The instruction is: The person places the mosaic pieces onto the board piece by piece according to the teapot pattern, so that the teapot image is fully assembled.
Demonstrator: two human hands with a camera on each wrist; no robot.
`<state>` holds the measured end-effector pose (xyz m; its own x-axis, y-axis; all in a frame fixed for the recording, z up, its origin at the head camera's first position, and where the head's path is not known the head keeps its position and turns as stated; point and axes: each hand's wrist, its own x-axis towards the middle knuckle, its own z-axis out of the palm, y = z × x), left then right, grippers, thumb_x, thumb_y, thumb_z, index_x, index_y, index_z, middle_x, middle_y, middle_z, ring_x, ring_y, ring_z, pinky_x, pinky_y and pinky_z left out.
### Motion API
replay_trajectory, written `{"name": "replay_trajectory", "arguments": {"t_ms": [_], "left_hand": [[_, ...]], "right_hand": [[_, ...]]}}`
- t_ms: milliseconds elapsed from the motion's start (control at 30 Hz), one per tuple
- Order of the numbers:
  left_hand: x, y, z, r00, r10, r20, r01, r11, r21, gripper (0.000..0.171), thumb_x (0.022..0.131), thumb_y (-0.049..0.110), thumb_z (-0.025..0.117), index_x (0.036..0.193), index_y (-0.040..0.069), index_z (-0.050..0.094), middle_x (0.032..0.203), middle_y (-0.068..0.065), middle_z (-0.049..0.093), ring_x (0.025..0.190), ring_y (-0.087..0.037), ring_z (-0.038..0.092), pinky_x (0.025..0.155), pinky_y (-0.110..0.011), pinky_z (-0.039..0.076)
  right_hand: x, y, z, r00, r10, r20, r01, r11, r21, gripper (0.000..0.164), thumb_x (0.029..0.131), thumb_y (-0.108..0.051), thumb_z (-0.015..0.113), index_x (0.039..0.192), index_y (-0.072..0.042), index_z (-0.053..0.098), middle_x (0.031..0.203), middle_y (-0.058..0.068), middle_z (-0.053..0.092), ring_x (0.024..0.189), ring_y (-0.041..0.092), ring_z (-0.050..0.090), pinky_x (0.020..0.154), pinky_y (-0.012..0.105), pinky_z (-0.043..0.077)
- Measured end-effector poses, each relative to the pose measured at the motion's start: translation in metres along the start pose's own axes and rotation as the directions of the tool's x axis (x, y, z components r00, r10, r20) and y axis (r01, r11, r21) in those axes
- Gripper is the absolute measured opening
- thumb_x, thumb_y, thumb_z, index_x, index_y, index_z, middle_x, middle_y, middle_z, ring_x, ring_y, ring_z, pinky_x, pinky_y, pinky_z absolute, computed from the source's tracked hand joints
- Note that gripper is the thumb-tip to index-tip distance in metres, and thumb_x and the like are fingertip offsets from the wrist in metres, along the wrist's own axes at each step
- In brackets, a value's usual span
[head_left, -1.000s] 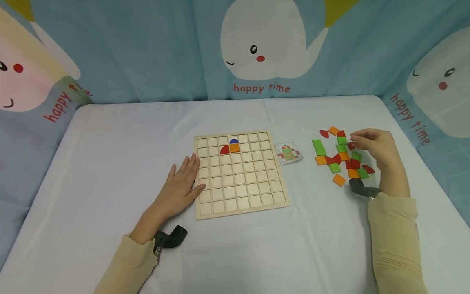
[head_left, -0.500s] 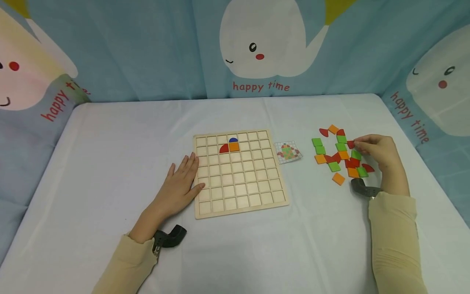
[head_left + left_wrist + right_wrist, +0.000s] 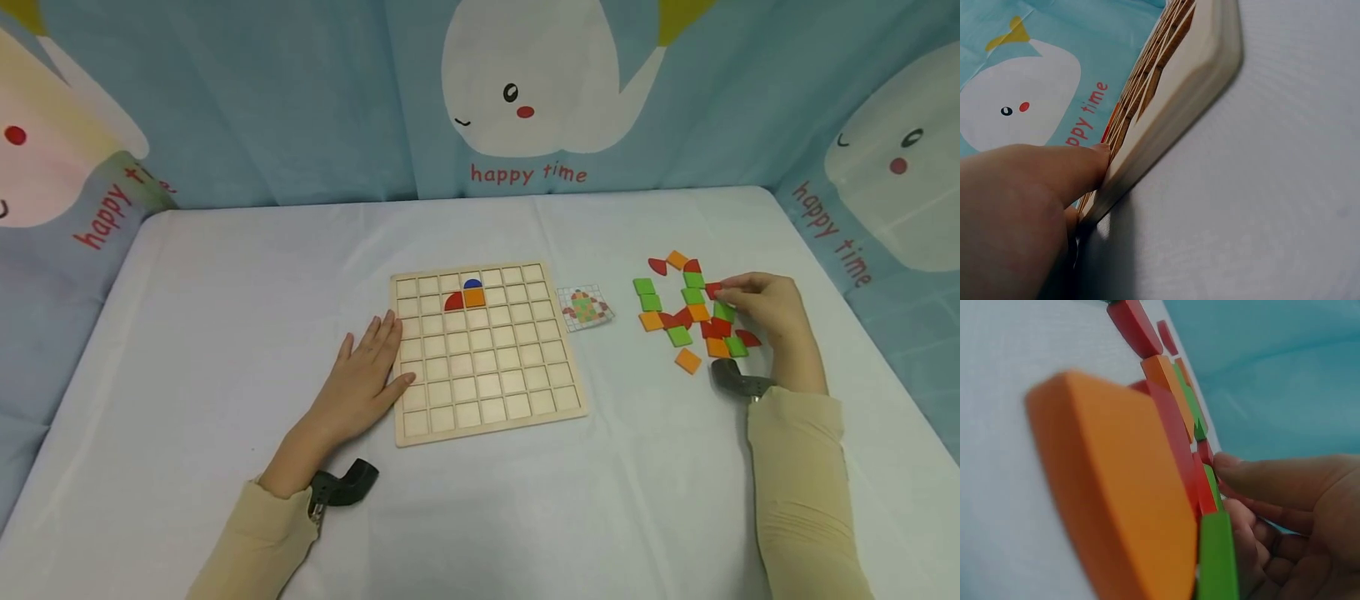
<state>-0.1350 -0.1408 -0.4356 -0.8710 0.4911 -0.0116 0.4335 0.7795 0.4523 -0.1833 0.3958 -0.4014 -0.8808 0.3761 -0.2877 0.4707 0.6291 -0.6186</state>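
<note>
head view: across the white table [image 3: 480,517], the board [image 3: 482,362] could slip sideways — the cause would be a careless push from the left hand [image 3: 358,379] — and jostle the orange square [image 3: 474,297], red quarter [image 3: 453,302] and blue half-round [image 3: 472,284] in its cells. near the loose pieces [image 3: 697,312], the black mount [image 3: 738,379] on the right wrist sits close; a dropped wrist might knock them out of place. the card [image 3: 586,308], just beside the board's right edge, looks light, and a low sweep of the right hand [image 3: 768,308] could drag it. smallest of all, the red piece [image 3: 712,291] may slip, since its edge looks thin and the hold is at one side only; the curled fingers could also nudge the green tile [image 3: 724,312] just below it.

as for pose, the left hand lies flat and relaxed, fingers long, fingertips at the board's left edge and thumb on its rim, gripping nothing. the right hand comes in from the right, narrow, thumb and forefinger pinching the red piece at the far right of the loose pieces; whether it is off the table cannot be told.
</note>
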Motion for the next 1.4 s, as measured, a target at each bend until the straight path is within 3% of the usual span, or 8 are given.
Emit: {"name": "replay_trajectory", "arguments": {"t_ms": [333, 567, 800, 1033, 1400], "left_hand": [[0.0003, -0.0007, -0.0012, 1.0, -0.004, -0.007, 0.004, 1.0, 0.008, 0.072, 0.099, 0.034, 0.046, 0.149, -0.004, 0.012, 0.156, -0.019, 0.006, 0.143, -0.034, 0.004, 0.109, -0.057, 0.0], [-0.0001, -0.0005, -0.0023, 1.0, -0.008, -0.006, 0.008, 1.0, 0.008, 0.071, 0.099, 0.034, 0.046, 0.149, -0.004, 0.011, 0.156, -0.018, 0.005, 0.143, -0.033, 0.003, 0.11, -0.057, 0.0], [0.0002, 0.0001, -0.0027, 1.0, -0.005, -0.006, 0.005, 1.0, 0.008, 0.071, 0.099, 0.034, 0.046, 0.149, -0.004, 0.012, 0.156, -0.019, 0.006, 0.143, -0.033, 0.003, 0.11, -0.057, 0.0], [0.0006, -0.0002, -0.0022, 1.0, 0.002, -0.007, -0.002, 1.0, 0.011, 0.071, 0.099, 0.034, 0.046, 0.149, -0.004, 0.012, 0.156, -0.019, 0.006, 0.143, -0.034, 0.004, 0.109, -0.057, 0.0], [0.0001, -0.0001, -0.0002, 1.0, 0.003, -0.002, -0.003, 1.0, 0.001, 0.071, 0.099, 0.033, 0.046, 0.149, -0.004, 0.012, 0.156, -0.019, 0.006, 0.143, -0.034, 0.004, 0.109, -0.058, 0.0]], "right_hand": [[0.0019, -0.0052, 0.002, 1.0, 0.005, 0.007, -0.004, 1.0, -0.03, 0.061, 0.092, -0.045, 0.056, 0.131, 0.001, 0.049, 0.116, 0.021, 0.046, 0.099, 0.029, 0.041, 0.052, 0.015, 0.038], [0.0013, -0.0075, 0.0053, 0.999, -0.028, 0.017, 0.028, 0.999, -0.022, 0.055, 0.094, -0.039, 0.056, 0.131, 0.0, 0.05, 0.119, 0.022, 0.048, 0.098, 0.03, 0.044, 0.051, 0.011, 0.039], [0.0006, -0.0085, 0.0065, 1.0, -0.016, 0.011, 0.016, 0.999, -0.029, 0.058, 0.091, -0.04, 0.06, 0.132, 0.0, 0.049, 0.112, 0.019, 0.047, 0.094, 0.03, 0.045, 0.05, 0.012, 0.039], [0.0003, -0.0077, 0.0062, 1.0, -0.017, 0.025, 0.018, 1.0, -0.017, 0.053, 0.093, -0.033, 0.06, 0.132, 0.001, 0.048, 0.118, 0.022, 0.047, 0.096, 0.031, 0.045, 0.051, 0.01, 0.039], [0.0011, -0.0047, 0.0073, 0.994, -0.112, -0.002, 0.112, 0.993, -0.027, 0.041, 0.093, -0.021, 0.062, 0.126, -0.001, 0.05, 0.107, 0.016, 0.049, 0.087, 0.028, 0.048, 0.056, 0.015, 0.045]]}}
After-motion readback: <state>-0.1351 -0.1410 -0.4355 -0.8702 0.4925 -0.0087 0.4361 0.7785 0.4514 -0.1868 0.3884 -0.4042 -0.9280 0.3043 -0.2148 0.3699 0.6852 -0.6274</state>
